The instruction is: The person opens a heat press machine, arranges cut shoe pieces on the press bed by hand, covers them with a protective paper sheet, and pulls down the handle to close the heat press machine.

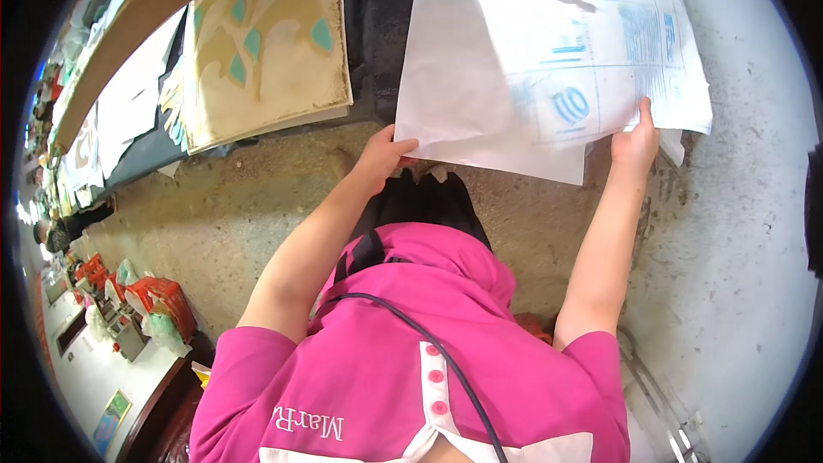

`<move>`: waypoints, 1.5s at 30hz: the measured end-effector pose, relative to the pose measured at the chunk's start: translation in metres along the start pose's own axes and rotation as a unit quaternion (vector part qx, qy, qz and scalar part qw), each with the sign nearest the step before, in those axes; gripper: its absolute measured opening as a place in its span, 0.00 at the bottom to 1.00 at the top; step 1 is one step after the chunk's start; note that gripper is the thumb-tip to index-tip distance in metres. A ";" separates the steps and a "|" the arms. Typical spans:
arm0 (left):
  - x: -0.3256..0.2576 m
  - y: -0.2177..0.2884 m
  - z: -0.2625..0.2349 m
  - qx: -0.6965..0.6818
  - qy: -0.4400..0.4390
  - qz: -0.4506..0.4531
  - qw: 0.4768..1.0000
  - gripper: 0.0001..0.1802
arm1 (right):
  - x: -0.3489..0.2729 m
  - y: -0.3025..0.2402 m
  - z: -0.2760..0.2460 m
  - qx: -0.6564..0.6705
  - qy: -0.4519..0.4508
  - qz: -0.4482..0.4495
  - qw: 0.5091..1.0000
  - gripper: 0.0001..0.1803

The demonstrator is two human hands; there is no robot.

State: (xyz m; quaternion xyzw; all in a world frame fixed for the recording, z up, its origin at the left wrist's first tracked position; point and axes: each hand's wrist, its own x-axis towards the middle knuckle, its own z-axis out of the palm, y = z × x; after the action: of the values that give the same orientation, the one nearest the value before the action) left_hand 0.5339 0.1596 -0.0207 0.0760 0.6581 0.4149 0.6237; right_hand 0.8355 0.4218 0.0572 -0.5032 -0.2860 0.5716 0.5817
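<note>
Two hands: both grip the same stack of big white paper sheets (514, 60) and hold it up over the concrete floor (746, 231).
Left hand (383, 157): it pinches the near left corner of the stack, thumb on top and fingers hidden under it.
Right hand (635, 141): it pinches the near right edge of the stack, with one finger pointing up along the paper.
Hands: they are well apart, one at each near corner of the stack.
Paper sheets: they have pale blue printing that shows through, and a lower sheet (531, 161) sticks out past the near edge of the stack.
Patterned board (266, 43): it is tan with teal leaf shapes, and it lies to the left of the stack on a dark table (377, 26).
More white sheets (129, 103): they lie farther left of the stack, past the patterned board.
Shirt: a pink shirt (446, 326) with a black cable (429, 347) over it is just below the stack.
Red bags (159, 296): they sit far down and left of the stack.
What could go wrong: I think the lower sheet could slide out and fall on the floor, because the hands only hold the near edge.
Another worry: the far end of the stack has nothing to hold it, so it could droop, bend or crease.
</note>
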 end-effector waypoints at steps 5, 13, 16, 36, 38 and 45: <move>-0.035 0.015 0.003 -0.054 -0.035 0.032 0.997 0.21 | 0.046 0.019 -0.054 0.019 0.071 0.036 0.997 0.27; -0.131 0.065 0.014 -0.071 -0.078 0.079 0.991 0.34 | -0.108 -0.008 -0.011 -0.172 -0.114 0.040 0.978 0.41; -0.147 0.081 0.029 -0.127 -0.085 0.150 0.977 0.40 | -0.202 -0.033 0.023 -0.465 -0.419 -0.102 0.773 0.49; -0.062 0.092 -0.067 -0.164 -0.091 0.358 0.914 0.30 | -0.163 -0.277 -0.038 -0.249 -0.812 -0.145 0.508 0.07; -0.072 0.094 -0.073 0.021 -0.224 0.365 0.904 0.20 | -0.154 -0.279 -0.045 -0.246 -0.791 -0.121 0.547 0.06; -0.112 0.019 -0.147 -0.044 -0.281 0.180 0.942 0.14 | -0.076 -0.217 -0.067 -0.324 -0.461 -0.048 0.825 0.06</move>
State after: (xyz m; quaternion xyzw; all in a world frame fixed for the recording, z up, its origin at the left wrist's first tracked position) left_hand 0.4200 0.0366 0.0579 0.2790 0.4125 0.5106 0.7009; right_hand 0.9643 0.3664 0.2518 -0.3265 -0.7130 0.5829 0.2126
